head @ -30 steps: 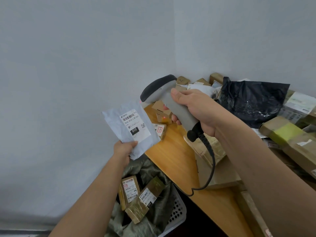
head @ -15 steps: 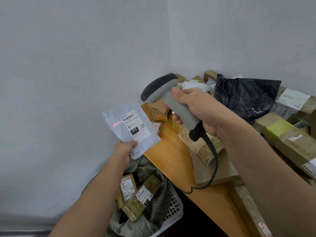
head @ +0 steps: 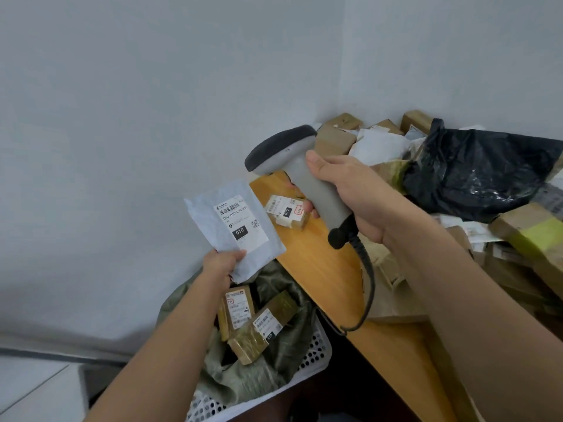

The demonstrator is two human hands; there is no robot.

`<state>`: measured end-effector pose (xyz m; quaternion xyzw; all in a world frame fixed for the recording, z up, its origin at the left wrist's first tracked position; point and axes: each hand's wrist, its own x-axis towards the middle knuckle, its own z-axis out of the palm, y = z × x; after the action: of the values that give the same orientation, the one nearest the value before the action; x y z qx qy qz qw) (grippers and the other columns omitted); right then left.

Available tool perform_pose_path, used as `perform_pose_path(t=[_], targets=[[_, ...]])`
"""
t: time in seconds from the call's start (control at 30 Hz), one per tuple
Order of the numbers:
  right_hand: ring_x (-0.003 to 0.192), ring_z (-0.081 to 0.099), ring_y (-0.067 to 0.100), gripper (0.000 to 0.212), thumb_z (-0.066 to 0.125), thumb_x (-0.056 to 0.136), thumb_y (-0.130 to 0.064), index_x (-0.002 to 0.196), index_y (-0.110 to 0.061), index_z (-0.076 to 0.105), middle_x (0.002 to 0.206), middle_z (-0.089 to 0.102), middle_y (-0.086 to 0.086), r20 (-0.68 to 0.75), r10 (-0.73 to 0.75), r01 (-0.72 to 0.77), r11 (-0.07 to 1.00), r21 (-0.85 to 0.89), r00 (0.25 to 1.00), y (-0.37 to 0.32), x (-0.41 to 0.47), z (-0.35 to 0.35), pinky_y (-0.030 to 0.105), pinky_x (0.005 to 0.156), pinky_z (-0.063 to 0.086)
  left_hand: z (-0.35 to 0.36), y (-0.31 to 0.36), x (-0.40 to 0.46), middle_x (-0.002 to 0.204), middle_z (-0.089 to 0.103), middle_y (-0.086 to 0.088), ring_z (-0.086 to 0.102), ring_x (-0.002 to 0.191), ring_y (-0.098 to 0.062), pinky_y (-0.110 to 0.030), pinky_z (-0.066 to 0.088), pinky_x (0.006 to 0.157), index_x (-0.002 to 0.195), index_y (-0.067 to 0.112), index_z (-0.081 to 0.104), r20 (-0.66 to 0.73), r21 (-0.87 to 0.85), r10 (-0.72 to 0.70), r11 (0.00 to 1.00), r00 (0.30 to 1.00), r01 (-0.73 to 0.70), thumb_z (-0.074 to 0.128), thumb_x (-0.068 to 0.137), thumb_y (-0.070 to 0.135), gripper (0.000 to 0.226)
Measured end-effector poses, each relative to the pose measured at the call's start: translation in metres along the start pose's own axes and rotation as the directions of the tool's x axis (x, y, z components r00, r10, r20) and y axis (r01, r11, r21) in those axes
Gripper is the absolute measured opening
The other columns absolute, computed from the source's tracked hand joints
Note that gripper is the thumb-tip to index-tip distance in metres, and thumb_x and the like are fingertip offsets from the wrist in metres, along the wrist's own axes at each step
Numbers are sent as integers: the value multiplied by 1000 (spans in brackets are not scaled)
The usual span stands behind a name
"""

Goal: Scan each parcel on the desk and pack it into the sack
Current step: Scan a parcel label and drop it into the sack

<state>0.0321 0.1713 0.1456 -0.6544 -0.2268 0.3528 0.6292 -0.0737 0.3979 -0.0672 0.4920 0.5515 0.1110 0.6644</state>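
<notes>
Nearest, at the bottom, a white perforated basket (head: 316, 357) holds the olive-green sack (head: 274, 370), its mouth open. Two brown taped parcels (head: 262, 327) with white labels lie inside the sack, side by side and touching.

Just above the sack's far-left edge, the left hand (head: 221, 264) holds a pale blue-grey mailer (head: 234, 229) by its near corner. The grip is a pinch: the thumb lies on the label side at the lower edge, and the fingers are hidden behind the mailer. The mailer is held up in the air, label facing the camera, tilted with its top leaning left, over the gap between the sack and the left edge of the wooden counter (head: 326, 269).

To the right and a little farther, the right hand (head: 356, 193) wraps the grey handle of a barcode scanner (head: 301, 175); the thumb rests along the top of the handle and the fingertips curl round underneath. The scanner's dark head points left, above the mailer. Its black cable (head: 367, 287) hangs from the handle's base down across the counter.

Beyond the scanner handle a small labelled box (head: 288, 211) sits on the counter. Farther right, more brown parcels pile up with a crumpled black plastic bag (head: 475, 175) on top, reaching to the corner of the wall.
</notes>
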Motion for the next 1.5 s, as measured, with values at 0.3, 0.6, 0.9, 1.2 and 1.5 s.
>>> perform_pose_path(t=[0.3,0.6,0.9,1.2,1.5], targets=[[67,56,18,37,55,96,-48,108,-14,63,72,56,5,134,204,-191,976,-107,970,80,42,48,33,65,45,-86,-67,27,127,58,-22,57,113,-41,-46,48,91,131,-4,49,-356,240,9,967,934,82,48,90,-4,41],[65,54,18,41,55,96,-47,107,-8,62,70,58,8,136,232,-204,960,-193,963,178,79,86,25,59,43,-132,-174,99,116,59,-27,58,102,-41,-40,50,79,122,-8,54,-483,472,-90,811,871,346,54,90,2,33],[67,57,18,34,54,96,-48,93,-15,60,73,61,9,132,190,-156,960,-232,973,246,94,86,25,56,43,-121,-237,173,115,57,-21,57,110,-38,-44,48,89,132,-3,45,-257,462,-203,833,945,305,64,91,16,49],[63,58,19,39,59,93,-50,102,-12,63,71,62,10,44,262,-253,955,-155,964,254,90,57,34,64,47,-111,-235,157,157,19,-18,29,141,-37,-49,33,112,152,2,8,-198,520,-217,803,956,291,74,82,42,104],[57,55,16,37,60,94,-43,105,-7,61,66,58,8,-85,351,-351,936,19,932,209,71,12,33,62,47,25,-118,36,112,59,-7,61,98,-23,-40,53,91,121,9,55,180,479,66,866,981,-146,54,97,34,35]])
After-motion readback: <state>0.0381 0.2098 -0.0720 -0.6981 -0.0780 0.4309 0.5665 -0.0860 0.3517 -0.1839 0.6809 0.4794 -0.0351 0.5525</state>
